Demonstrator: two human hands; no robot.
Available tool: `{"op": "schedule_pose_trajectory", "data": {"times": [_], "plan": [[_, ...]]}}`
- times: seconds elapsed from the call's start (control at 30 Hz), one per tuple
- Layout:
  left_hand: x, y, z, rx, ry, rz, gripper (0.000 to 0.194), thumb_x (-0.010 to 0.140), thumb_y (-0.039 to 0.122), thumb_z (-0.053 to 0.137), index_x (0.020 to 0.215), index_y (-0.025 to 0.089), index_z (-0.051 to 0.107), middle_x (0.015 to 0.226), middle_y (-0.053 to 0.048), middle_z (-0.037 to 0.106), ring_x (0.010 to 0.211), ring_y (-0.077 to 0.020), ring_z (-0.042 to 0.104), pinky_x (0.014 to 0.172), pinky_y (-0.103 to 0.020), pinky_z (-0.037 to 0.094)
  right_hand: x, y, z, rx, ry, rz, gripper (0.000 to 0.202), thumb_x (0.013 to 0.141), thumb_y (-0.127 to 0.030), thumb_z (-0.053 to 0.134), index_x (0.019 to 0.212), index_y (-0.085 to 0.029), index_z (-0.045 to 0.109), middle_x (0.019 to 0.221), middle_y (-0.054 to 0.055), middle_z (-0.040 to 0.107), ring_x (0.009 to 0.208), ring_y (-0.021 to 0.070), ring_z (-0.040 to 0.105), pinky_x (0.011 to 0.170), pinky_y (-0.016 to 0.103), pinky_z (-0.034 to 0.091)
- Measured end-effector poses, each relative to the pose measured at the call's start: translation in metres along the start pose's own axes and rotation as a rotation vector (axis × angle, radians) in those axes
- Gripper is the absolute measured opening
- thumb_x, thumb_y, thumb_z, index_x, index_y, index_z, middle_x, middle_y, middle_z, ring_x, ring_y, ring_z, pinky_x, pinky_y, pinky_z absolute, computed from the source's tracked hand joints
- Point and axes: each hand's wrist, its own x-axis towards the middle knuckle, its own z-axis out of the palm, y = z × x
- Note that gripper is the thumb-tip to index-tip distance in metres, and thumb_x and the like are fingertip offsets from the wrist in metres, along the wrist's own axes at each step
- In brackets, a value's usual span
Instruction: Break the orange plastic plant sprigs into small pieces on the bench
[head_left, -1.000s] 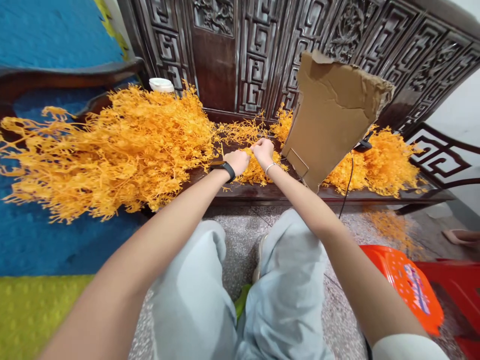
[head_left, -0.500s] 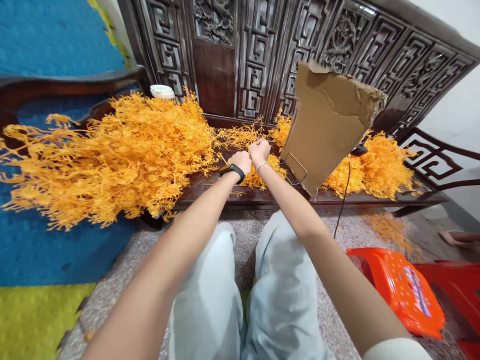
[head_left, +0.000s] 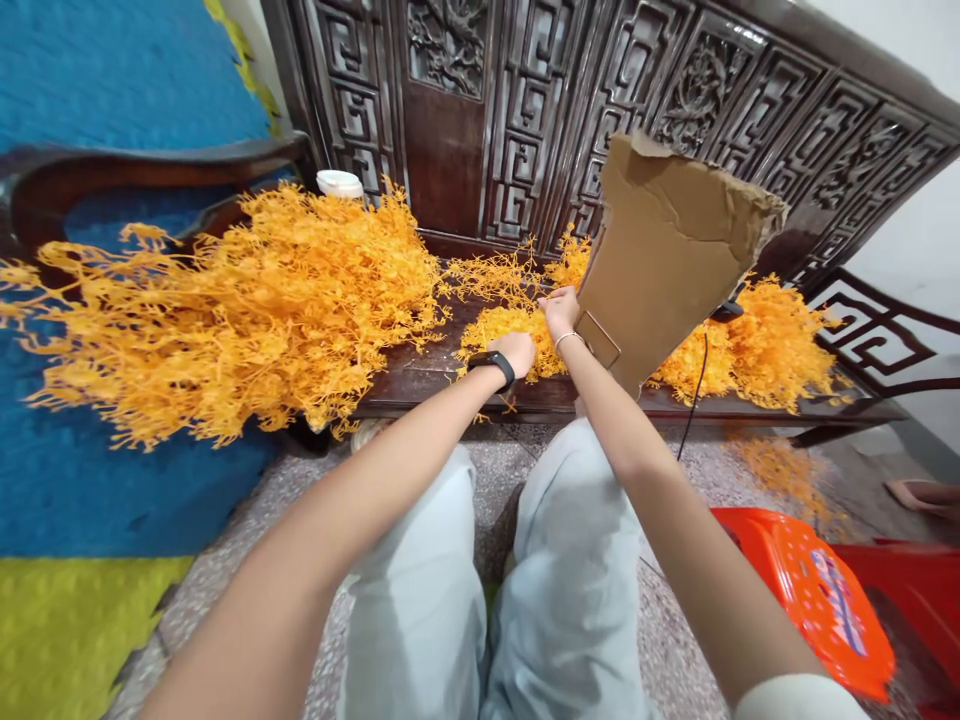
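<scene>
My left hand [head_left: 516, 352], with a dark band on its wrist, is curled closed over a small heap of orange branching plastic sprigs [head_left: 487, 328] on the dark wooden bench [head_left: 409, 375]. Whatever lies within its fingers is hidden. Slightly farther out and to the right, my right hand [head_left: 562, 310] has its thumb and fingertips pinched together beside an upright brown cardboard sheet [head_left: 664, 250]. What that pinch holds is too small to make out. A bent wire loop [head_left: 600, 338] shows at the cardboard's lower edge, just right of my right wrist.
A large orange bundle [head_left: 300, 300] covers the bench's left end, with a white-lidded tub [head_left: 340, 184] behind it. More orange sprigs [head_left: 780, 345] lie right of the cardboard. A black cable [head_left: 694, 400] hangs down there. A red plastic stool [head_left: 817, 590] stands at lower right.
My hands were together and have come apart. The right has moved right to the cardboard's edge; the left has moved right and nearer me. The whole view has shifted slightly.
</scene>
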Motion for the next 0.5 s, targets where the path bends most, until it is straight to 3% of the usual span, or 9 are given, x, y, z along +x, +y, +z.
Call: {"op": "schedule_pose_trajectory", "data": {"times": [0.1, 0.27, 0.37, 0.5], "plan": [[0.005, -0.007, -0.002, -0.034, -0.008, 0.035, 0.034, 0.087, 0.029, 0.039, 0.087, 0.009, 0.067, 0.095, -0.019, 0.068, 0.096, -0.0269, 0.061, 0.080, -0.033, 0.044, -0.006, 0.001, 0.000, 0.021, -0.074, 0.069, 0.013, 0.068, -0.021, 0.063, 0.078, -0.019, 0.057, 0.078, 0.001, 0.064, 0.077, 0.0161, 0.059, 0.077, 0.029, 0.043], [0.011, -0.014, -0.004, -0.151, 0.005, 0.112, 0.040, 0.087, 0.033, 0.039, 0.059, 0.014, 0.061, 0.057, -0.007, 0.058, 0.066, -0.0185, 0.059, 0.068, -0.028, 0.041, -0.011, 0.006, -0.007, -0.084, -0.227, -0.043, 0.009, 0.066, -0.013, 0.063, 0.073, -0.018, 0.061, 0.085, 0.001, 0.064, 0.085, 0.0170, 0.057, 0.089, 0.038, 0.036], [0.013, -0.016, 0.000, -0.241, 0.004, 0.145, 0.041, 0.086, 0.032, 0.041, 0.050, 0.016, 0.054, 0.047, -0.001, 0.049, 0.052, -0.0140, 0.050, 0.062, -0.027, 0.037, -0.011, 0.010, -0.010, -0.067, -0.225, -0.061, 0.008, 0.067, -0.014, 0.062, 0.074, -0.018, 0.063, 0.088, 0.002, 0.064, 0.088, 0.0181, 0.056, 0.089, 0.039, 0.036], [0.014, -0.021, 0.006, -0.379, -0.038, 0.145, 0.040, 0.085, 0.028, 0.044, 0.047, 0.016, 0.048, 0.043, 0.001, 0.044, 0.043, -0.0099, 0.039, 0.054, -0.026, 0.033, -0.014, 0.012, -0.015, 0.141, -0.199, -0.046, 0.009, 0.071, -0.025, 0.061, 0.068, -0.016, 0.061, 0.078, 0.002, 0.064, 0.078, 0.0158, 0.056, 0.081, 0.032, 0.041]]}}
